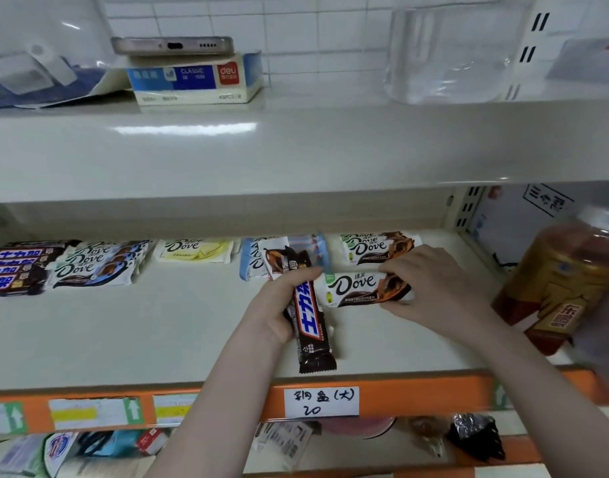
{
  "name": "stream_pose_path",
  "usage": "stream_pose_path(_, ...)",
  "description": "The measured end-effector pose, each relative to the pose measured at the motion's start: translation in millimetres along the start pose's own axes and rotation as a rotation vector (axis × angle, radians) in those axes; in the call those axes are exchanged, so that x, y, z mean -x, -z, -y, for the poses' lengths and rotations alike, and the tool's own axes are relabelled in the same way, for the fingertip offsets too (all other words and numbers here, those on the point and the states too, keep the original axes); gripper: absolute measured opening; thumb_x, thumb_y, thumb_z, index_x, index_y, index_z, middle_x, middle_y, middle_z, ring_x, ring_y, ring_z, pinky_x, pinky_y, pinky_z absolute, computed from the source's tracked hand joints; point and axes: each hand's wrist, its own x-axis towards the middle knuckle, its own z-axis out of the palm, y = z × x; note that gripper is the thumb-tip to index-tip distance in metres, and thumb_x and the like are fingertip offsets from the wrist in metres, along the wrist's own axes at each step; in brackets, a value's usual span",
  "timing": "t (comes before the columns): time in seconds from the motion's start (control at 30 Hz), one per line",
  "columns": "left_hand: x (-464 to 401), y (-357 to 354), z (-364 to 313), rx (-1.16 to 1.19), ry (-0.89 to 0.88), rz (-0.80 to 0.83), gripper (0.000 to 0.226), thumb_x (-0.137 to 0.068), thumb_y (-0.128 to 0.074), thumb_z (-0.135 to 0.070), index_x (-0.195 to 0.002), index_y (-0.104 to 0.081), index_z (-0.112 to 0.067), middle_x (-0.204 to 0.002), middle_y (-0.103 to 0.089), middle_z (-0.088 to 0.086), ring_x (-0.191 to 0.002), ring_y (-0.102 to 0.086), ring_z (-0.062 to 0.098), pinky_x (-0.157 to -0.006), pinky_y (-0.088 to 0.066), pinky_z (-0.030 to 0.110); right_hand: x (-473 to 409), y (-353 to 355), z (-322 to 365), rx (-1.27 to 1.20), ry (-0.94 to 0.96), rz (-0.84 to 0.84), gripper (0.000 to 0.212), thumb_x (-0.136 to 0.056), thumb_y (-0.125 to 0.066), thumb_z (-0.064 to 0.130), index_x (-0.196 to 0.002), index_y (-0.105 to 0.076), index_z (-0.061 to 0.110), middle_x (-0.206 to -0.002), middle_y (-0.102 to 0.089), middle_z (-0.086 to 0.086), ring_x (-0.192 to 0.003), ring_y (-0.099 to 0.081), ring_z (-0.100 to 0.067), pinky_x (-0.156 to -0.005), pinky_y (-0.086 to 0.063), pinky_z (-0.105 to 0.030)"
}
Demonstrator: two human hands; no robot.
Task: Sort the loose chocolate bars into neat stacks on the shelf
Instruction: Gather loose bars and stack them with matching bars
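left hand [272, 305] grips a snickers bar [310, 319]; right hand [430, 281] pinches a dove bar [361, 289]. both likely light, slippery; hold midway.

The head camera is looking forward and down, close to the shelf [192, 322], its orange edge running toward 6 o'clock.

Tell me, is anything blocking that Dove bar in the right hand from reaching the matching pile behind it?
Nothing visible: the Dove bar in the right hand lies just in front of the matching pile, with bare shelf between.
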Motion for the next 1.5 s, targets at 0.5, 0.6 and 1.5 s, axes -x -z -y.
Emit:
stream_pose_path(0.5, -15, 14, 3, 0.038, -0.006, 0.077, 0.007, -0.079, -0.066, -0.012, -0.077, -0.059, -0.01, -0.07, -0.057, 0.004, -0.056, -0.053, 0.017, -0.061, -0.049, 0.032, -45, -13, -20, 0.251, -0.218, 0.054, 0.022, -0.085, -0.052, 0.027, -0.104, -0.058, 0.017, -0.104, -0.064, -0.001, -0.097, -0.054, -0.022, -0.072, -0.031, -0.027)
stream_pose_path(0.6, -16, 14, 3, 0.028, -0.013, 0.078, 0.007, -0.079, -0.066, -0.011, -0.078, -0.059, -0.01, -0.07, -0.057, 0.004, -0.054, -0.054, 0.016, -0.05, -0.052, 0.027, -50, -15, -22, 0.258, -0.259, 0.074, 0.019, -0.085, -0.051, 0.027, -0.1, -0.058, 0.018, -0.102, -0.064, -0.001, -0.094, -0.056, -0.023, -0.067, -0.026, -0.026)
stream_pose_path(1.5, -16, 12, 5, 0.048, -0.007, 0.05, 0.009, -0.076, -0.069, -0.014, -0.076, -0.062, -0.01, -0.067, -0.06, 0.003, -0.047, -0.057, 0.015, -0.05, -0.053, 0.027, -50, -35, -39, 0.128, -0.309, 0.111, 0.03, -0.082, -0.057, 0.019, -0.112, -0.059, 0.015, -0.109, -0.061, -0.008, -0.102, -0.051, -0.028, -0.083, -0.039, -0.035)
